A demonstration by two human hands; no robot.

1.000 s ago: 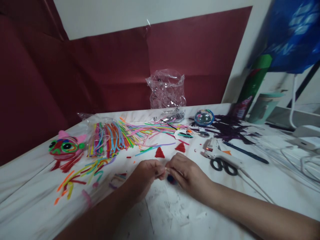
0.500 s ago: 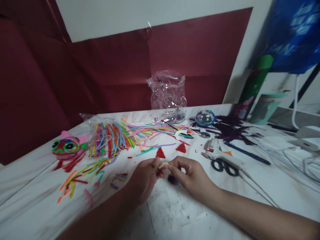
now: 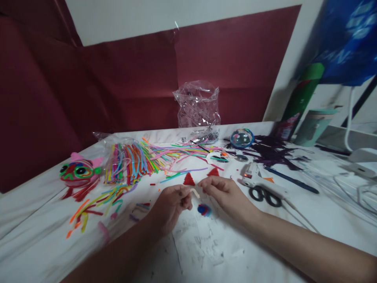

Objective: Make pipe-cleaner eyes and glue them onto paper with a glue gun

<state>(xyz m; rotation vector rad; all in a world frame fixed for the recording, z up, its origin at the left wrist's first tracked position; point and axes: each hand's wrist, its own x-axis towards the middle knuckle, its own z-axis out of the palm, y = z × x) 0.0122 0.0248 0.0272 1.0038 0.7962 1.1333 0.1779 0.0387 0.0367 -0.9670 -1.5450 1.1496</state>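
Cream-coloured, a short bent strip [image 3: 195, 192] sits near the frame's centre, gripped by the left hand's [image 3: 172, 202] fingertips. The right hand [image 3: 225, 192] has just parted from it, apparently leaving the left as sole support; whether the right's curled fingers pinch anything, I cannot tell. The strip's long axis runs rightward, then bends, its free end pointing lower right, toward a blue-and-red piece [image 3: 203, 209].

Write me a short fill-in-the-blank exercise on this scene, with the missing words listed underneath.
1. The bent pale strip is pinched in the ____ hand.
2. Both triangles are coloured ____.
3. The scissors' handles are coloured ____.
4. The big-eyed figure has ears coloured ____.

Missing words: left; red; black; pink.
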